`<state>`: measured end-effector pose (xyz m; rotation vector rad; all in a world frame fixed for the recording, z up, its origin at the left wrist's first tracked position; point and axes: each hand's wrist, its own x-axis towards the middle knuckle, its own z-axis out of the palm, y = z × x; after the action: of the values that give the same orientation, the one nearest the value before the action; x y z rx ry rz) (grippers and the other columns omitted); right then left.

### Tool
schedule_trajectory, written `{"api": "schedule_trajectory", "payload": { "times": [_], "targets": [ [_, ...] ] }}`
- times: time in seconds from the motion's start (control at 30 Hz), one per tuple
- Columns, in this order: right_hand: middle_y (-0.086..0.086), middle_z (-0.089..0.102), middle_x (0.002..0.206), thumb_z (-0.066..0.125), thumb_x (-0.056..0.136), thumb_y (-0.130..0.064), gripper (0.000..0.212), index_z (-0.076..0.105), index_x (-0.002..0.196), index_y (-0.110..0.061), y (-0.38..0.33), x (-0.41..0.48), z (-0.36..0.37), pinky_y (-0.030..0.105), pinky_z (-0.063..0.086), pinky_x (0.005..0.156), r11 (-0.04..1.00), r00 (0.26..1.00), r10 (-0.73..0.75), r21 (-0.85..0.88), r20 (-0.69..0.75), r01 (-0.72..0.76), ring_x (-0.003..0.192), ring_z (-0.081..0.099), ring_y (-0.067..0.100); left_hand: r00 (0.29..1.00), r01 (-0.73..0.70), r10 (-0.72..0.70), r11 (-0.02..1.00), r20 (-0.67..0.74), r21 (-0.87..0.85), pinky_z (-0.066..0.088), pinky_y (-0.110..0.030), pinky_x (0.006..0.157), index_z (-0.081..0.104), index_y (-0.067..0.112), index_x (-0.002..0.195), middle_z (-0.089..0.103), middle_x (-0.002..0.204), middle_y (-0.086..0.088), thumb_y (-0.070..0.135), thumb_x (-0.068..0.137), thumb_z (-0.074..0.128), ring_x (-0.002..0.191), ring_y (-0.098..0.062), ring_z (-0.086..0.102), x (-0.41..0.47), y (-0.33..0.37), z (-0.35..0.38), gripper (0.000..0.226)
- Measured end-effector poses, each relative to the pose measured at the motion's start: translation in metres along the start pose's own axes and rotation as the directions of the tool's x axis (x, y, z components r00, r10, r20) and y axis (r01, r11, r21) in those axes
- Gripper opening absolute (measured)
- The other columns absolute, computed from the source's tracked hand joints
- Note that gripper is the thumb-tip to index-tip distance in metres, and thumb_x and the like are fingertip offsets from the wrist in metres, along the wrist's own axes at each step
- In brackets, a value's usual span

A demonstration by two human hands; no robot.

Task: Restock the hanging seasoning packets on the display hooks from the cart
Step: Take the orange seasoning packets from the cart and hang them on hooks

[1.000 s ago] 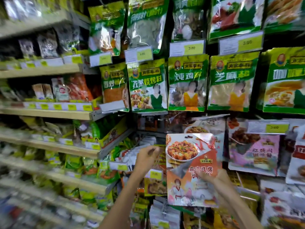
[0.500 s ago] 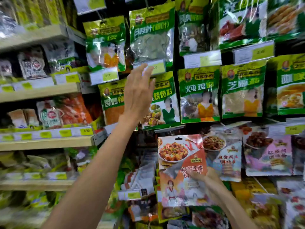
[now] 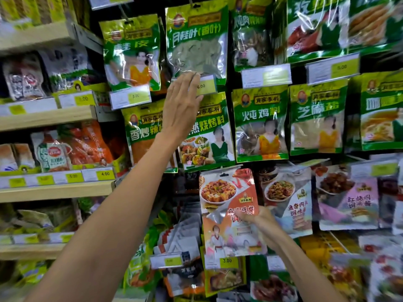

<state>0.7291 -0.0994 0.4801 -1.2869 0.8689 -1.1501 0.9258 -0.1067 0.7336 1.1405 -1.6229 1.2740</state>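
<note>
Right grip (image 3: 259,225) pinches one tofu-sauce packet (image 3: 226,205) at its right edge, thumb on the front, fingers behind. Packet is upright, face out, low centre, just left of the pale sauce packets (image 3: 285,199). Left grip (image 3: 182,103) is open, fingers straight & together, raised w/ fingertips at the yellow price tag (image 3: 206,86) under the bay-leaf packet (image 3: 196,40). Touching or just short, can't tell. Cart not in view.

Doing it well, imo:
- Pick the hook first; which one is meant isn't clear yet.
- Flip that hook's tag up w/ the free hand.
- Line the packet's hang hole (image 3: 224,174) w/ the hook tip, keep the packet square, slide it to the back.
- Let the tag drop & check the front faces out.

Counts:
- 1 packet in hand.
- 5 green packets (image 3: 259,123) across the mid row; no. stacked behind each can't be told.
- 2 pale sauce packets clear, more blurred at right.
- 4 shelf boards (image 3: 50,118) at left.
</note>
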Motion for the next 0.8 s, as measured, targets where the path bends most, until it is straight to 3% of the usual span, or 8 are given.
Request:
{"api": "schedule_trajectory", "payload": {
  "times": [0.17,0.33,0.47,0.6,0.8],
  "targets": [
    [0.003,0.076,0.093,0.079,0.068,-0.028,0.044,0.064,0.104,-0.007,0.011,0.002,0.000,0.018,0.052,0.066,1.000,1.000,0.023,-0.019,-0.008,-0.023,0.087,0.072,0.013,1.000,-0.014,0.015,1.000,0.009,-0.025,0.024,-0.037,0.116,0.037,0.000,0.140,0.044,0.142,-0.017,0.026,0.100,0.041,0.134,-0.030,0.039,-0.001,-0.004,-0.001,0.048],
    [0.000,0.076,0.089,0.079,0.068,-0.027,0.039,0.064,0.100,-0.009,0.016,0.001,-0.003,0.016,0.052,0.060,0.999,0.999,0.046,-0.014,-0.017,-0.046,0.082,0.072,0.011,1.000,-0.023,0.023,0.999,0.008,-0.035,0.026,-0.037,0.115,0.039,-0.001,0.139,0.046,0.140,-0.018,0.026,0.100,0.042,0.132,-0.031,0.040,0.000,-0.004,-0.003,0.048],
    [0.002,0.076,0.091,0.080,0.063,-0.028,0.045,0.064,0.100,-0.008,0.012,0.005,-0.001,0.024,0.052,0.069,0.999,0.999,0.036,-0.014,-0.023,-0.036,0.087,0.072,0.015,0.999,-0.034,0.034,0.999,0.003,-0.029,0.029,-0.038,0.113,0.040,-0.002,0.138,0.047,0.138,-0.019,0.026,0.099,0.042,0.131,-0.032,0.042,0.001,-0.004,-0.005,0.048],
    [0.007,0.073,0.101,0.078,0.067,-0.023,0.044,0.062,0.105,-0.008,0.011,0.011,0.001,0.040,0.048,0.094,0.998,0.997,0.056,-0.032,-0.057,-0.058,0.098,0.066,0.022,0.999,-0.044,0.043,0.999,-0.022,-0.022,0.032,-0.037,0.111,0.043,-0.003,0.136,0.050,0.134,-0.019,0.026,0.098,0.044,0.127,-0.031,0.045,0.000,-0.004,-0.005,0.047],
    [0.005,0.071,0.098,0.075,0.074,-0.018,0.033,0.062,0.103,-0.008,0.014,0.026,0.001,0.040,0.046,0.094,0.994,0.992,0.080,-0.068,-0.096,-0.086,0.101,0.065,0.023,0.998,-0.050,0.050,0.999,-0.034,-0.020,0.034,-0.038,0.110,0.044,-0.003,0.135,0.051,0.133,-0.019,0.025,0.098,0.045,0.126,-0.032,0.047,0.000,-0.005,-0.005,0.047]
  ]
}}
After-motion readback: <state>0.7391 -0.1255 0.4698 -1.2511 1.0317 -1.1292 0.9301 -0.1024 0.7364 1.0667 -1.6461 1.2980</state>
